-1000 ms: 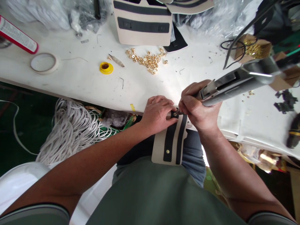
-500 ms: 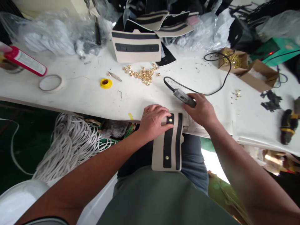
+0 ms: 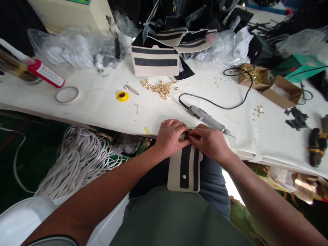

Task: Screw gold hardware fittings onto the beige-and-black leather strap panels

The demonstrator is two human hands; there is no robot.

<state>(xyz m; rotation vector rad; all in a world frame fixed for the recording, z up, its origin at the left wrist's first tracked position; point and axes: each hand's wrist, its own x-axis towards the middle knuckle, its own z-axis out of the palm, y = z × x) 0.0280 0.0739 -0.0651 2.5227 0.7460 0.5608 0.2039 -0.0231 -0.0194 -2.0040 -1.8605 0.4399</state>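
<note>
A beige panel with two black strips (image 3: 176, 171) lies across my lap, its far end at the table edge. A brass stud (image 3: 184, 177) shows near its close end. My left hand (image 3: 170, 138) is closed on the panel's far end, thumb on top. My right hand (image 3: 210, 141) is closed in a pinch over the far part of the black strip, fingertips meeting the left ones; what they pinch is hidden. Just beyond the right hand, a grey corded electric screwdriver (image 3: 207, 119) rests on the table, its bit pointing right.
Loose brass studs (image 3: 162, 89) lie in a pile before stacked beige-and-black panels (image 3: 156, 70). A yellow cap-like piece (image 3: 123, 96), a tape roll (image 3: 67, 94) and a red bottle (image 3: 48, 72) stand left. Cardboard boxes (image 3: 282, 92) and cutters (image 3: 317, 147) are right.
My right hand has let go of the electric screwdriver, leaving it on the table, and has moved left to the panel's far stud, now covered. My left hand keeps its hold on the panel.
</note>
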